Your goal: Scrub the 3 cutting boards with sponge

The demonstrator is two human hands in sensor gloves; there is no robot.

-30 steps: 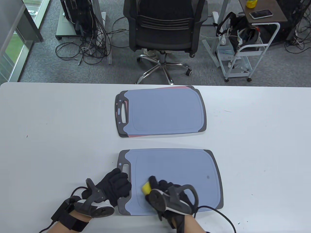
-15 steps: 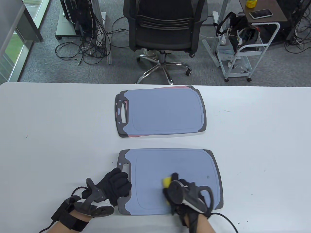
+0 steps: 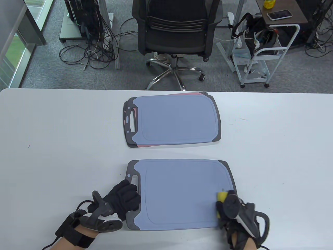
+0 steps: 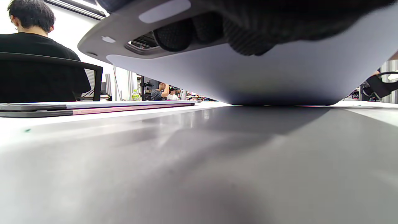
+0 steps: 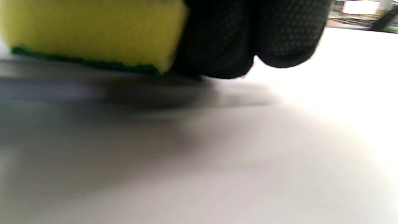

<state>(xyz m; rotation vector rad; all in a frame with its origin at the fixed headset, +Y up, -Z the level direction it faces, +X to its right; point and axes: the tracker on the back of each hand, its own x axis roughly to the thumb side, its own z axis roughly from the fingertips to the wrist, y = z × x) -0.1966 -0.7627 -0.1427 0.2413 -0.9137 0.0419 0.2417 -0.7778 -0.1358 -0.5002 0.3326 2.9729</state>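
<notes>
The near blue-grey cutting board (image 3: 182, 192) lies by the table's front edge. My left hand (image 3: 125, 198) grips its handle end; in the left wrist view the fingers (image 4: 199, 31) curl under the board's raised edge (image 4: 279, 77). My right hand (image 3: 231, 208) holds the yellow sponge (image 3: 222, 195) with its green pad down, pressed against the board's right edge; it fills the top left of the right wrist view (image 5: 93, 31) beside my fingers (image 5: 279, 31). Farther back a second blue board (image 3: 177, 119) lies on a pink board (image 3: 193, 93).
The white table (image 3: 52, 143) stretches to both sides of the boards. Beyond its far edge stand an office chair (image 3: 177, 28), a white cart (image 3: 262, 57) and floor cables (image 3: 91, 52). A seated person (image 4: 31, 37) shows in the left wrist view.
My right hand slid the sponge rightwards across the near board, from its left-centre to its right edge. The left hand and both board stacks stayed put.
</notes>
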